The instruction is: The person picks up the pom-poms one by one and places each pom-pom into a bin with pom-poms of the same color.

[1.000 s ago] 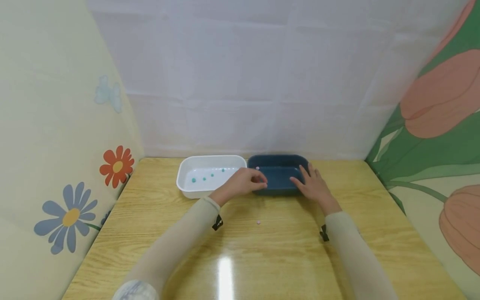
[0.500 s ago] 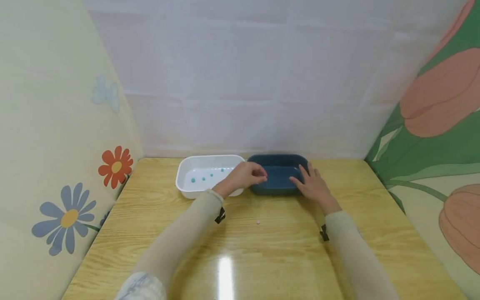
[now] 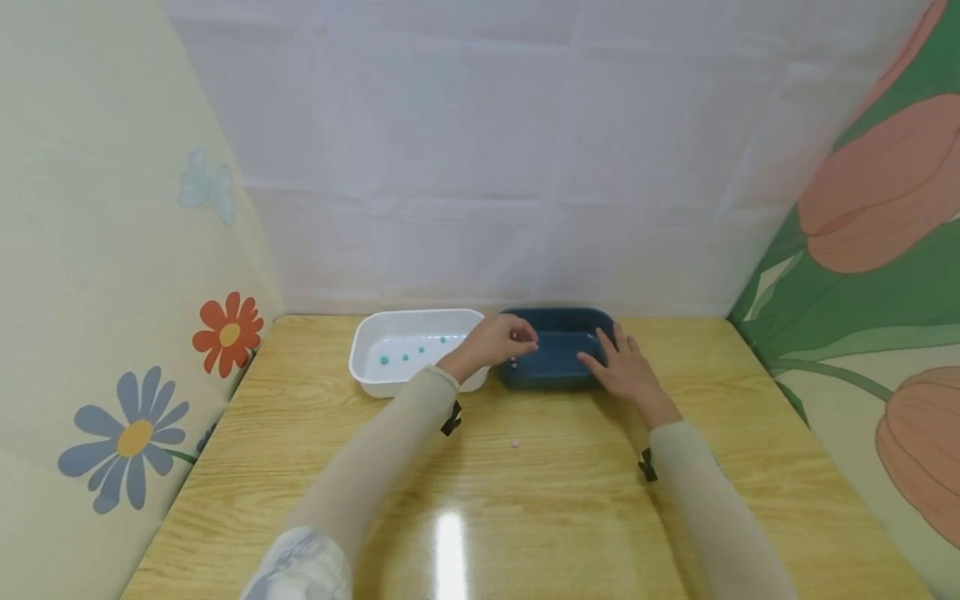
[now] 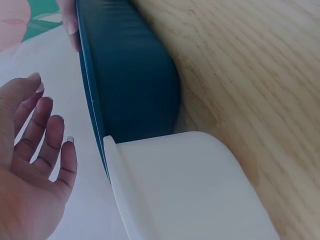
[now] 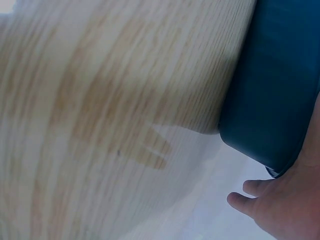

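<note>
Over the left part of the dark blue tray [image 3: 558, 379] hovers my left hand [image 3: 491, 340], thumb and index fingertips close together. Whether a small bead sits between them cannot be seen; in the left wrist view the other fingers [image 4: 52, 137] are loosely bent and apart. My right hand [image 3: 630, 371] rests on the tray's right end with straight, spread fingers. Small pink beads [image 3: 513, 363] lie in the tray's left part, beside the left hand. Another pink bead [image 3: 515, 444] lies on the table in front of the tray.
A white tray [image 3: 367, 387] stands left of the blue one, close against it, with several teal beads [image 3: 406, 357] inside. Both trays stand near the table's [image 3: 585, 500] back edge, before a white cloth [image 3: 420, 167]. Patterned panels flank the table.
My left hand has risen slightly and shifted a little away and to the right, uncovering pink beads in the blue tray. The right hand has stayed in place.
</note>
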Demonstrator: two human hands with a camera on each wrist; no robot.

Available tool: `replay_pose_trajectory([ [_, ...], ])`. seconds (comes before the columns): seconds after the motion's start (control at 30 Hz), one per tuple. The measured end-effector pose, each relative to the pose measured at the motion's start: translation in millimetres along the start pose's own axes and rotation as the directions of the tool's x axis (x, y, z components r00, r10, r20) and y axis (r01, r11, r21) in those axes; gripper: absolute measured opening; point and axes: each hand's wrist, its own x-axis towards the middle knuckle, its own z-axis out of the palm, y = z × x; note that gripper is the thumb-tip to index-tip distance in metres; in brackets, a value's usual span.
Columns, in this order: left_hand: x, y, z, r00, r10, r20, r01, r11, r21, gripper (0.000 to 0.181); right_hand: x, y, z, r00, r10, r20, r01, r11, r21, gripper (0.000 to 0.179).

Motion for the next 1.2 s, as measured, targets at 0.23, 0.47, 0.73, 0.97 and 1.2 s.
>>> replay_pose_trajectory([
  [0.23, 12.4, -1.9, 2.7, 1.0, -0.022, 0.01, 0.022, 1.0, -0.009, 0.02, -0.2, 0, -1, 1.0, -0.004, -0.004, 0.004, 1.0, 0.002, 0.088],
  [0.47, 19.7, 0.0, 1.0, 0.999, -0.032, -0.018, 0.032, 0.999, 0.026, 0.018, 0.7, 0, 0, 1.0, -0.013, -0.016, 0.013, 1.0, -0.004, 0.088],
  [0.73, 26.0, -5.7, 0.4, 0.999, -0.035, -0.01, 0.035, 0.997, 0.065, 0.017, -0.6, 0, 4, 1.0, 0.004, -0.02, -0.004, 1.0, 0.005, 0.087],
  [0.97, 31.8, -11.6, 2.4, 0.999, -0.04, -0.024, 0.042, 0.998, 0.056, 0.02, 0.4, 1, 4, 1.0, -0.001, -0.016, 0.001, 1.0, 0.01, 0.088],
  [1.2, 37.1, -10.3, 1.5, 0.999, -0.029, -0.032, 0.03, 0.999, 0.045, 0.021, 0.0, 1, 2, 1.0, -0.003, -0.015, 0.003, 1.0, 0.014, 0.088],
])
